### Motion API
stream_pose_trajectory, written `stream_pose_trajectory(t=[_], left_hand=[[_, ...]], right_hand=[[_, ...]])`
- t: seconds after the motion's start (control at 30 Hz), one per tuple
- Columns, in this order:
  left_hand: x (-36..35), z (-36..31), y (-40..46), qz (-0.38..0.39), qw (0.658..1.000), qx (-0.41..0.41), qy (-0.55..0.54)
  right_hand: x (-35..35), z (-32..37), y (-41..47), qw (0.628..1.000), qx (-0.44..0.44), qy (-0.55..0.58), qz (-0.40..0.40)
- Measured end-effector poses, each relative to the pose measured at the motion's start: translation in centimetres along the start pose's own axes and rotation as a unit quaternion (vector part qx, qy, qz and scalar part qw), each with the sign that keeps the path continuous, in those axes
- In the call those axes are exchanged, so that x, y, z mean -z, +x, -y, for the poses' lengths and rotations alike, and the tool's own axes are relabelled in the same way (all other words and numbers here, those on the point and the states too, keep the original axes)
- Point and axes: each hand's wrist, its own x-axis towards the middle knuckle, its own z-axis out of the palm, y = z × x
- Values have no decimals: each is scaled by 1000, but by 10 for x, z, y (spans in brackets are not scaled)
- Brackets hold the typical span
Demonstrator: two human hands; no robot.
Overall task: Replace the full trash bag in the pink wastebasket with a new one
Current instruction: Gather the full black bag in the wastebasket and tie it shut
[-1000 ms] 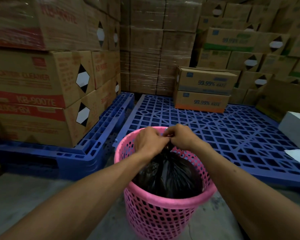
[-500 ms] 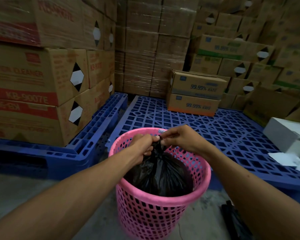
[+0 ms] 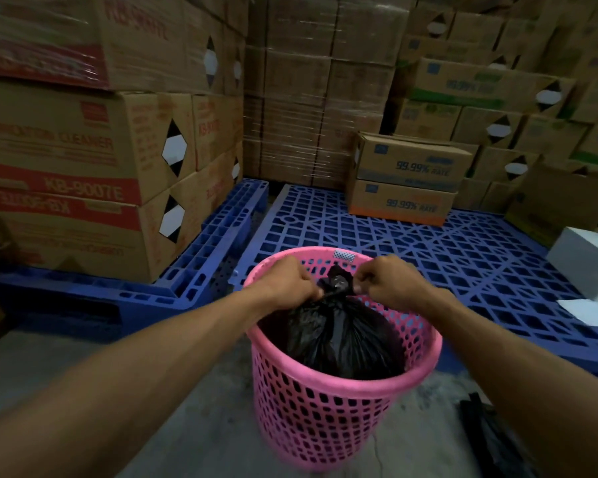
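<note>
Stacked cartons [image 3: 83, 160] fill the upper frame above blue pallets [image 3: 428, 257]. At lower centre, on the concrete floor, your pink basket [image 3: 325, 408] holds the black bag [image 3: 335, 332], its neck gathered above the rim. Your left hand [image 3: 287, 284] grips one side of the twisted neck; your right hand [image 3: 387, 284] pinches the other, knot [image 3: 337, 281] between them.

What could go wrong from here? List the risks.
1. Both hands, left and right, pull the neck of the black trash bag; the thin plastic could tear.
2. Nothing steadies the pink wastebasket, so lifting the bag may drag or tip it.
</note>
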Motion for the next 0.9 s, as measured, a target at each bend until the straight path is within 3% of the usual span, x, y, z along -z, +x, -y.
stream_pose_trajectory(t=[0.13,0.23,0.3,0.37,0.5,0.57,0.67,0.9], left_hand=[[7,3,-12,25,983,-42,174],[14,5,-18,33,974,-70,215],[23,11,-20,-31,959,-94,266],[28,18,-20,-103,945,-65,303],[22,34,-11,-68,968,81,226],[18,37,-9,-63,975,113,183],[15,36,-9,-90,968,114,206],[16,40,-5,-102,966,101,213]], right_hand=[[-14,-5,-2,997,-29,-59,42],[-11,0,1,998,-26,24,48],[-13,10,-3,994,-13,111,13],[-22,27,-2,990,-14,138,-15],[-61,65,8,988,-84,112,67],[-77,72,11,995,-58,48,71],[-82,65,15,997,18,58,42],[-76,54,13,987,13,152,-51]])
